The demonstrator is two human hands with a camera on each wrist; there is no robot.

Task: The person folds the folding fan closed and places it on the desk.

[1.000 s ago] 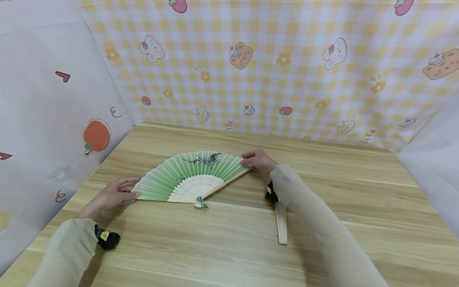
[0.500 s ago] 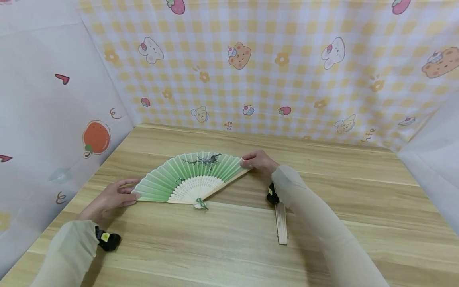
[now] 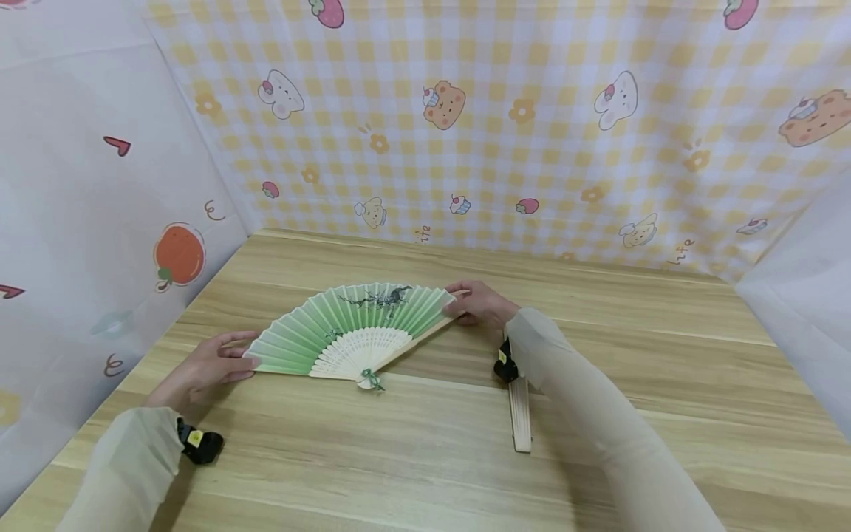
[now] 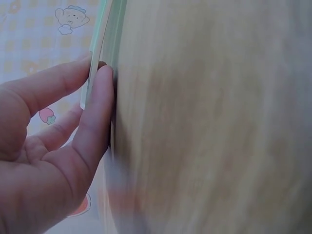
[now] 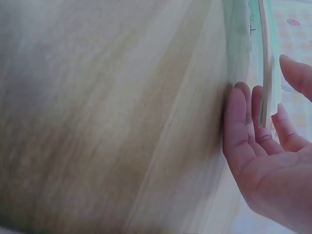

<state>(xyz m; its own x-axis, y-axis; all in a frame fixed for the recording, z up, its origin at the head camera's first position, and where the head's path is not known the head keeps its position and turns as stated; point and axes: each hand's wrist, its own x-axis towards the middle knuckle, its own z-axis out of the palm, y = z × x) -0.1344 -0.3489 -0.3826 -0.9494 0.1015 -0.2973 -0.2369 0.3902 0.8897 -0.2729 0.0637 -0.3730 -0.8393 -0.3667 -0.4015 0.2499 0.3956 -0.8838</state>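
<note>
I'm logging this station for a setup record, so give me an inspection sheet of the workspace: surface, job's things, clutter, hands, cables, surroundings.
Surface: wood-grain tabletop.
Job's things: green folding fan, spread open, dark branch print, green cord at its pivot.
Clutter: closed folding fan, partly hidden by the right sleeve.
Hands: left hand pinches the open fan's left end; right hand has fingers at its right end, thumb apart from it.
Cables: nothing seen.
Surroundings: yellow checked backdrop behind; white printed cloth at left.
</note>
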